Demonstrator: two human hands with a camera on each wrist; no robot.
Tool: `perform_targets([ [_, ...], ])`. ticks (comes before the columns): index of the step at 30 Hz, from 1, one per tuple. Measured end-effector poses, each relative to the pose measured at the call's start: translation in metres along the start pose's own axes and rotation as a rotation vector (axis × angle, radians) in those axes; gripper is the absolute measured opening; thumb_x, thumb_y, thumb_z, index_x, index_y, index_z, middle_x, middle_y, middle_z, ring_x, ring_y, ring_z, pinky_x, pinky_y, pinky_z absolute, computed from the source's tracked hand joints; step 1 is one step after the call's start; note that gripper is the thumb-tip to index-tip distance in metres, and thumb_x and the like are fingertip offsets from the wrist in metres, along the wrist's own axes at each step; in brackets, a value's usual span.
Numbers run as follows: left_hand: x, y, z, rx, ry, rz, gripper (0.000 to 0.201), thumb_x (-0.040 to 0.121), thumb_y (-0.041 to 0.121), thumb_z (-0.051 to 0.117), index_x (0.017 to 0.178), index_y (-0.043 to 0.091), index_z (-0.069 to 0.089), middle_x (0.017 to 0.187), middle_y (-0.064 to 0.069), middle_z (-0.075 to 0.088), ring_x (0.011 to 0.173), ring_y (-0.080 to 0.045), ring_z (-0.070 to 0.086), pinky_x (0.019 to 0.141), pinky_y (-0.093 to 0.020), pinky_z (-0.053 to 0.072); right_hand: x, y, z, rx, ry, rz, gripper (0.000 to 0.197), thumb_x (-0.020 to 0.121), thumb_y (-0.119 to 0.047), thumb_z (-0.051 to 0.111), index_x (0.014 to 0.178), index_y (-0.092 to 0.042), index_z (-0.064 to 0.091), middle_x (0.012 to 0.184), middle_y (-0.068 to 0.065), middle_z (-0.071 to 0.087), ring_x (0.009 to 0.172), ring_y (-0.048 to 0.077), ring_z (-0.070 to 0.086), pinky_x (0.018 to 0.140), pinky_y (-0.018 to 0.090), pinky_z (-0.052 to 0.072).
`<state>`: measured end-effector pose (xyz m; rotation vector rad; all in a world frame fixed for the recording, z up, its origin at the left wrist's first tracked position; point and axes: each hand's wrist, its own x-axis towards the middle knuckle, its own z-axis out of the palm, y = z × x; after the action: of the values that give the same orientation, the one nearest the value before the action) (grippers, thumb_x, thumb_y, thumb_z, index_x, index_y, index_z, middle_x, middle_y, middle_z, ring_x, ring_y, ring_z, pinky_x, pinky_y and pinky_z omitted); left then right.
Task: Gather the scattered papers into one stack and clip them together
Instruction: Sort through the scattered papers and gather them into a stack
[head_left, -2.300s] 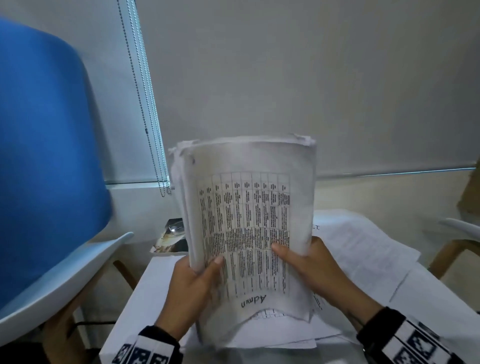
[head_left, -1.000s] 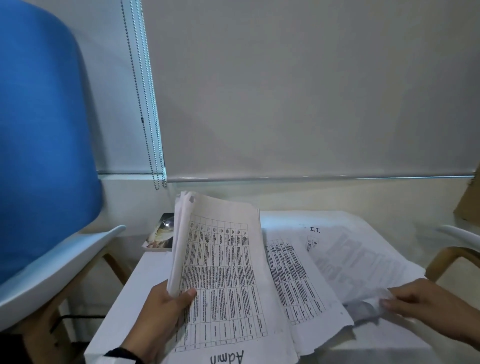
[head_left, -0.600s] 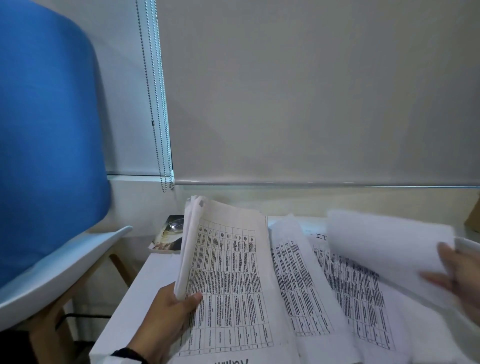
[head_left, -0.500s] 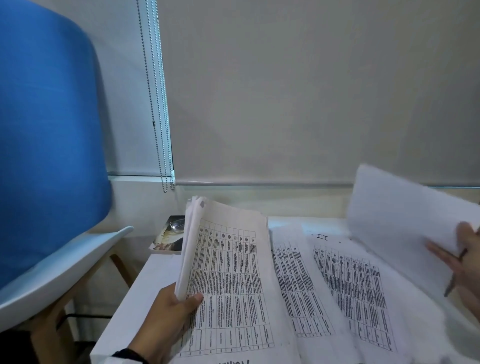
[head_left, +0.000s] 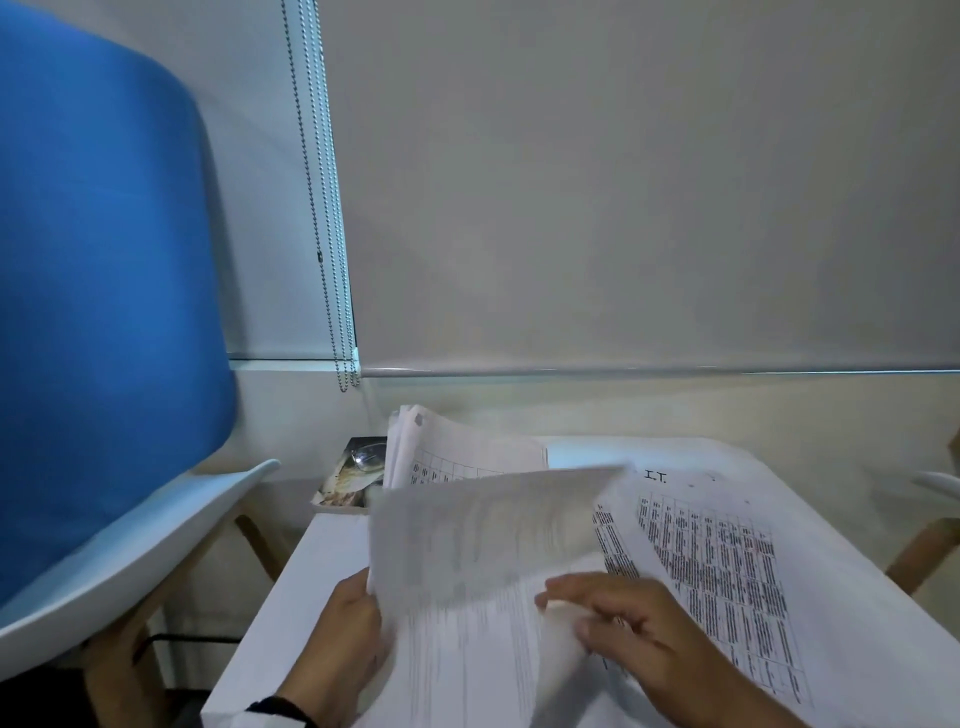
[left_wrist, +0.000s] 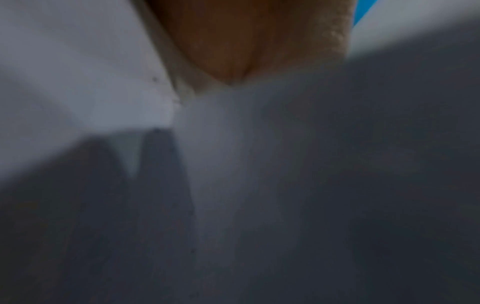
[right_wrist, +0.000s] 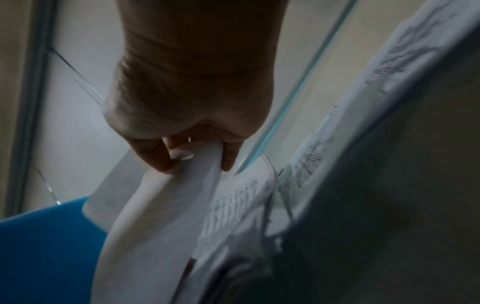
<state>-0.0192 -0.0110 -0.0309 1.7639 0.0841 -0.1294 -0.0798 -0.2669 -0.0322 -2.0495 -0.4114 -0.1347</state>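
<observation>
In the head view my left hand (head_left: 349, 621) grips the left edge of a thick stack of printed papers (head_left: 467, 453), which stands tilted on the white table (head_left: 291, 587). My right hand (head_left: 597, 618) pinches a loose sheet (head_left: 483, 535), blurred with motion, and holds it across the front of the stack. The right wrist view shows the fingers (right_wrist: 155, 156) curled round that sheet (right_wrist: 161, 205). More printed sheets (head_left: 717, 561), one marked "I.T.", lie flat on the table to the right. No clip shows in any view. The left wrist view is dark and blurred.
A blue chair (head_left: 104, 312) with a pale seat stands close on the left. A magazine (head_left: 350, 478) lies at the table's far left corner behind the stack. A roller blind (head_left: 623, 208) and its bead chain (head_left: 324, 208) hang behind the table. Another chair's edge (head_left: 935, 480) shows at the right.
My right hand lifted a loose sheet off the right-hand pile and swung it left onto the front of the stack. The left hand kept its hold on the stack.
</observation>
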Motion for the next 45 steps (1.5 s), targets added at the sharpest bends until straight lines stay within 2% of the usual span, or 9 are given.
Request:
perform_targets([
  [3,-0.003,0.006,0.001,-0.076,-0.032,-0.081,0.027,0.099,0.027,0.041,0.091,0.012,0.061,0.089,-0.009,0.064,0.075,-0.02,0.06,0.05,-0.023,0.045,0.0,0.009,0.008,0.033,-0.057,0.102,0.038,0.079,-0.032,0.062,0.113,-0.042,0.072,0.118,-0.038,0.062,0.123,-0.018,0.046,0.096,0.0,0.031],
  [7,-0.002,0.006,0.0,-0.129,-0.025,-0.117,0.034,0.097,0.037,0.043,0.105,0.011,0.064,0.095,-0.012,0.069,0.086,-0.029,0.066,0.064,-0.032,0.049,0.001,0.017,0.012,0.13,-0.079,0.214,0.036,0.079,-0.033,0.061,0.11,-0.047,0.071,0.126,-0.028,0.063,0.126,-0.015,0.046,0.108,0.017,0.03],
  [13,-0.004,0.002,0.004,0.155,0.028,-0.039,0.035,0.081,0.044,0.067,0.11,0.027,0.056,0.093,0.015,0.062,0.084,-0.01,0.06,0.086,-0.04,0.053,-0.003,0.028,0.021,0.09,-0.135,0.253,0.036,0.086,-0.027,0.063,0.116,-0.047,0.068,0.134,-0.021,0.056,0.127,-0.02,0.04,0.107,0.014,0.027],
  [19,-0.003,0.0,0.006,0.325,0.026,-0.073,0.042,0.079,0.031,0.074,0.111,0.031,0.048,0.104,0.008,0.057,0.093,-0.013,0.053,0.1,-0.046,0.046,-0.004,0.026,0.021,0.065,-0.13,0.228,0.027,0.084,-0.042,0.068,0.107,-0.03,0.075,0.124,-0.027,0.062,0.126,-0.01,0.049,0.108,0.019,0.035],
  [23,-0.005,-0.001,0.007,0.328,0.034,-0.074,0.043,0.079,0.03,0.075,0.112,0.032,0.047,0.105,0.009,0.055,0.095,-0.013,0.052,0.101,-0.048,0.044,-0.007,0.021,-0.002,0.107,0.028,0.191,0.037,0.07,-0.059,0.066,0.08,-0.024,0.074,0.118,-0.023,0.068,0.106,0.005,0.066,0.096,0.032,0.051],
  [30,-0.004,-0.002,0.008,0.295,0.033,-0.074,0.041,0.079,0.027,0.075,0.111,0.032,0.049,0.104,0.009,0.056,0.094,-0.014,0.052,0.1,-0.05,0.044,-0.029,0.05,-0.061,-0.246,0.25,0.327,0.035,0.064,-0.062,0.075,0.086,-0.035,0.069,0.1,-0.012,0.071,0.105,0.01,0.065,0.081,0.023,0.046],
  [33,-0.004,-0.004,0.008,0.279,0.028,-0.074,0.041,0.079,0.025,0.075,0.111,0.032,0.049,0.102,0.011,0.056,0.094,-0.014,0.052,0.1,-0.051,0.044,-0.042,0.061,-0.082,-0.559,0.248,0.537,0.098,0.033,-0.101,0.041,0.11,-0.041,0.055,0.123,-0.013,0.055,0.117,0.015,0.055,0.092,0.034,0.045],
  [36,-0.002,-0.005,0.009,0.268,0.032,-0.073,0.043,0.079,0.026,0.075,0.112,0.032,0.049,0.103,0.01,0.056,0.094,-0.014,0.053,0.1,-0.051,0.044,-0.047,0.064,-0.086,-0.684,0.048,0.716,0.138,0.021,-0.106,0.025,0.142,-0.039,0.034,0.149,-0.013,0.037,0.136,0.015,0.039,0.107,0.04,0.037],
  [45,-0.001,-0.006,0.009,0.258,0.039,-0.072,0.042,0.079,0.026,0.075,0.111,0.033,0.048,0.099,0.012,0.055,0.091,-0.013,0.052,0.1,-0.051,0.044,-0.025,0.044,-0.074,-0.732,0.004,0.76,0.141,0.017,-0.104,0.025,0.143,-0.041,0.029,0.141,-0.008,0.044,0.129,0.014,0.045,0.101,0.039,0.036],
])
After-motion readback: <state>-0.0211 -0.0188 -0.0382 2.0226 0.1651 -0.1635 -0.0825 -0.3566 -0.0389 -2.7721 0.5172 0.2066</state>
